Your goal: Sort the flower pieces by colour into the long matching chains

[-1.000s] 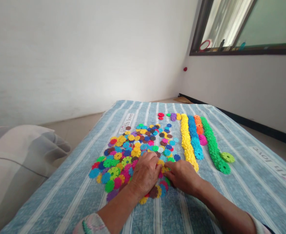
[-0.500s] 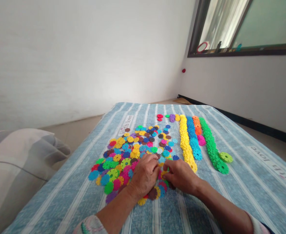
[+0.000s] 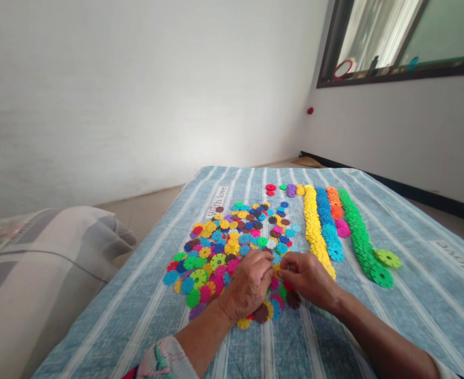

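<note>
Many notched plastic snowflake discs in mixed colours lie in a loose heap [image 3: 216,260] on a striped cloth. At the heap's near right side, my right hand [image 3: 311,278] pinches a yellow snowflake disc [image 3: 276,270] between thumb and fingers. My left hand [image 3: 252,279] rests over the heap just beside it, fingers curled and close to the same disc. What the left fingertips hold, if anything, is hidden behind the hand. Below the hands lie brown, yellow, blue and red discs.
To the right run overlapping rows of discs: yellow [image 3: 315,229], blue [image 3: 326,216], orange [image 3: 334,200] and green [image 3: 360,231]. A magenta group [image 3: 342,228] and a lime disc [image 3: 388,258] lie beside them. Draped fabric [image 3: 69,252] stands left of the table.
The view has turned slightly left, so everything sits farther right. My right hand has drawn closer to my left, and the yellow disc now shows at its fingertips.
</note>
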Demonstrator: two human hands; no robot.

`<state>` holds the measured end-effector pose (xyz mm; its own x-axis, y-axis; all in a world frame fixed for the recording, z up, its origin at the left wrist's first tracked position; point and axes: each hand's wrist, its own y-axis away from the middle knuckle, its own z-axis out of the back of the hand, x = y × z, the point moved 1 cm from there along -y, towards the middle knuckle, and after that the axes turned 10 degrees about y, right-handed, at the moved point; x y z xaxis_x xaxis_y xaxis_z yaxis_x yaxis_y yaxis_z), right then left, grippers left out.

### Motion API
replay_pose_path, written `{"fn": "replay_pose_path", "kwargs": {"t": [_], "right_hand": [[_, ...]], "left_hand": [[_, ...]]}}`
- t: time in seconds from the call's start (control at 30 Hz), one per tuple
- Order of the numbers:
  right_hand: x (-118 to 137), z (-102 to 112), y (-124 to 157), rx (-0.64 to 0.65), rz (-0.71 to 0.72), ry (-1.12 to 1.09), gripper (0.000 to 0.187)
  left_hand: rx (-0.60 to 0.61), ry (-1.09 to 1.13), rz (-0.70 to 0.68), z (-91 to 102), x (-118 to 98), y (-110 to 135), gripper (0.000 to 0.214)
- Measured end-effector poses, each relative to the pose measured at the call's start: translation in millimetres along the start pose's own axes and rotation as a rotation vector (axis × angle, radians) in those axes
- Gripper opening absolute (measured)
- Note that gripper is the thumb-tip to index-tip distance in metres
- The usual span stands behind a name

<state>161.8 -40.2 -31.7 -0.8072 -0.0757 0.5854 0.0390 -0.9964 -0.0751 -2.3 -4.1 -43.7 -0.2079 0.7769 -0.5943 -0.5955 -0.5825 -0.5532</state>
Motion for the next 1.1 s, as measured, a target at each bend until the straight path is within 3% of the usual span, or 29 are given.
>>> {"fn": "replay_pose_path", "kwargs": {"t": [0.4, 0.47, 0.63, 1.1], "right_hand": [[-3.5, -2.6, 0.5, -0.030, 0.004, 0.133, 0.009], [-3.6, -3.0, 1.0, -0.029, 0.002, 0.161, 0.017], [-3.5, -4.7, 2.4, 0.026, 0.049, 0.139, 0.014], [-0.9, -4.4, 1.7, 0.031, 0.056, 0.140, 0.018]], "left_hand": [[0.058, -0.055, -0.020, -2.4, 1.2, 2.8, 0.020], [0.059, -0.059, -0.028, -2.5, 1.2, 3.2, 0.021], [0.064, -0.086, -0.056, -2.3, 1.6, 3.6, 0.020], [0.024, -0.108, -0.033, 0.1, 3.3, 3.1, 0.014]]}}
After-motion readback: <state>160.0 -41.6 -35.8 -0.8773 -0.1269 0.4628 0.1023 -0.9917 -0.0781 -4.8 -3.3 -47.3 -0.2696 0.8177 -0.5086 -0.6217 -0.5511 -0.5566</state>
